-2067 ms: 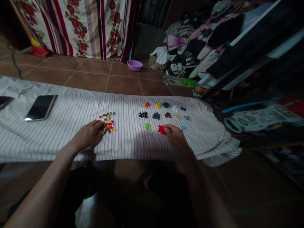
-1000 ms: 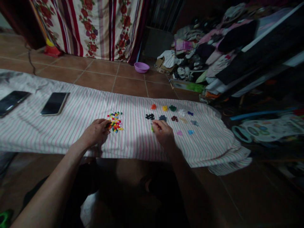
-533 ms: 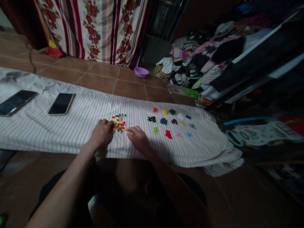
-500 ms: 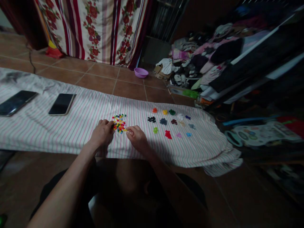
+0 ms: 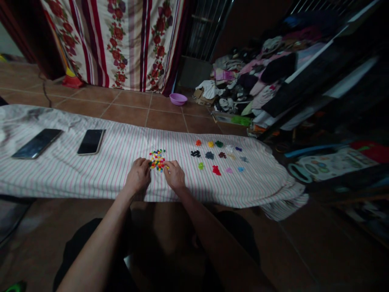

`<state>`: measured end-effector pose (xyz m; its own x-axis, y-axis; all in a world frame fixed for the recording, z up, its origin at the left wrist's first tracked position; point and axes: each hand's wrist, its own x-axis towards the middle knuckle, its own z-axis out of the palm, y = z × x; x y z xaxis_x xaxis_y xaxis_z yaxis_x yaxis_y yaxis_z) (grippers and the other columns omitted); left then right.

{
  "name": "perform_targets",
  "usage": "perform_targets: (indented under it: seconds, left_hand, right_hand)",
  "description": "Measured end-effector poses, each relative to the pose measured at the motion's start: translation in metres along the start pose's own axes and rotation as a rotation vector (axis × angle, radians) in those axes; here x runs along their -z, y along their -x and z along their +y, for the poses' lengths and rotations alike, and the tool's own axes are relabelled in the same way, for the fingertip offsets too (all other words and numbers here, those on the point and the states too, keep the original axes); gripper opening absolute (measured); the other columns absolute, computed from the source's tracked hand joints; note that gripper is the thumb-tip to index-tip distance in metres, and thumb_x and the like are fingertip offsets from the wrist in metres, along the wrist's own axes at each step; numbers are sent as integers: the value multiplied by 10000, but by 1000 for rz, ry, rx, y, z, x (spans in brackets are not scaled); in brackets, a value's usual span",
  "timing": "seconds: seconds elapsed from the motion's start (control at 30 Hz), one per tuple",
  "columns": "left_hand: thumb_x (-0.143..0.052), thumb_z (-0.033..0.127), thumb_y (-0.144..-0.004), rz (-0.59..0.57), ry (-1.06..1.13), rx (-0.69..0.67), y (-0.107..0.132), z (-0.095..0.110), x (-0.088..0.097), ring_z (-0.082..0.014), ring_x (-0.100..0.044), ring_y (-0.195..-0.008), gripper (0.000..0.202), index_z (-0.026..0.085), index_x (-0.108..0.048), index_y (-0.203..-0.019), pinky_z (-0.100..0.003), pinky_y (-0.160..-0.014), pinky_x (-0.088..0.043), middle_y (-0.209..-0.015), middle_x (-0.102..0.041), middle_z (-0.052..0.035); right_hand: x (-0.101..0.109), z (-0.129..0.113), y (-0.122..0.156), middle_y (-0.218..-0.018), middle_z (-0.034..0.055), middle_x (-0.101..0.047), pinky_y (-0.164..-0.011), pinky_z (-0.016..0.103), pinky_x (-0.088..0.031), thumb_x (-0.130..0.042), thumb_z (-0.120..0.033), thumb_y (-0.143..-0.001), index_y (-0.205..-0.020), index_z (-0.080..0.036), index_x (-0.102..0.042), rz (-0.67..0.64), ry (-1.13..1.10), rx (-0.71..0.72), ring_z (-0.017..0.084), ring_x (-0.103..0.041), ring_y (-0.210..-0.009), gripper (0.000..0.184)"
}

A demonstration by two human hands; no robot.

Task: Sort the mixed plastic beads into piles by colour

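Note:
A loose pile of tiny mixed-colour pieces [image 5: 157, 159], like small beads or bricks, lies on the striped cloth between my hands. My left hand [image 5: 139, 175] rests at its left edge, fingers curled and tips against the pieces. On the other side, my right hand [image 5: 175, 175] has thumb and forefinger drawn together at the pile's lower right; anything pinched there is too small to make out. Further right, small single-colour heaps sit in rough rows, among them an orange heap [image 5: 198, 142], a black heap [image 5: 195, 153], a lime heap [image 5: 200, 166] and a red heap [image 5: 216, 170].
Two dark-screened devices, a larger one [image 5: 37, 143] and a phone [image 5: 91, 142], lie on the left of the striped cloth [image 5: 121, 178]. Beyond are a purple basin [image 5: 178, 99] on the tiled floor, a floral curtain [image 5: 130, 44] and heaped clothes [image 5: 255, 77].
The view has shifted, so the cloth's left part appears lower and further right. Both hands stay at the mixed pile, with the right fingertips still at its lower right edge.

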<state>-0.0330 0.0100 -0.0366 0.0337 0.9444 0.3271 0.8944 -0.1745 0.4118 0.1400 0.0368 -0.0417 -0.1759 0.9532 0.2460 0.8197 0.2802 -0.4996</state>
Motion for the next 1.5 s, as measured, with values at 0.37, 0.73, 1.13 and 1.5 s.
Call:
perform_targets:
  seconds: [0.37, 0.73, 1.13, 1.5]
  left_hand:
    - [-387, 202, -863, 219, -131, 242, 13, 7, -4, -362, -399, -1339, 327, 119, -633, -1062, -559, -1071, -337, -1276, -589, -212]
    - [-406, 203, -839, 210, -202, 299, 10, 15, -4, -343, -443, -1291, 331, 146, -622, -1083, -527, -1048, -319, -1248, -600, -194]
    - [-306, 285, -886, 99, -435, 292, 5, 17, -1, -334, -526, -1049, 360, 135, -584, -1060, -441, -866, -362, -1073, -605, -177]
    - [-291, 313, -875, 74, -401, 360, 4, 22, 2, -343, -515, -1061, 398, 140, -589, -1074, -457, -885, -361, -1104, -596, -186]
  right_hand:
    - [-2, -2, 0, -1052, 26, -605, -825, 265, -451, -537, -238, -929, -1098, -317, -692, -28, 12, 4, 170, -585, -976, 243]
    - [-1, -1, 3, -1051, 35, -598, -816, 270, -453, -585, -256, -905, -976, -260, -670, 25, -46, 54, 173, -579, -978, 111]
    - [-1, 5, 3, -875, 8, -655, -820, 266, -459, -561, -184, -843, -889, -223, -590, 162, -230, -79, 159, -614, -855, 67]
    - [30, 17, 22, -994, 22, -647, -780, 232, -511, -515, -184, -881, -1024, -244, -663, 160, -307, 6, 127, -631, -847, 214]
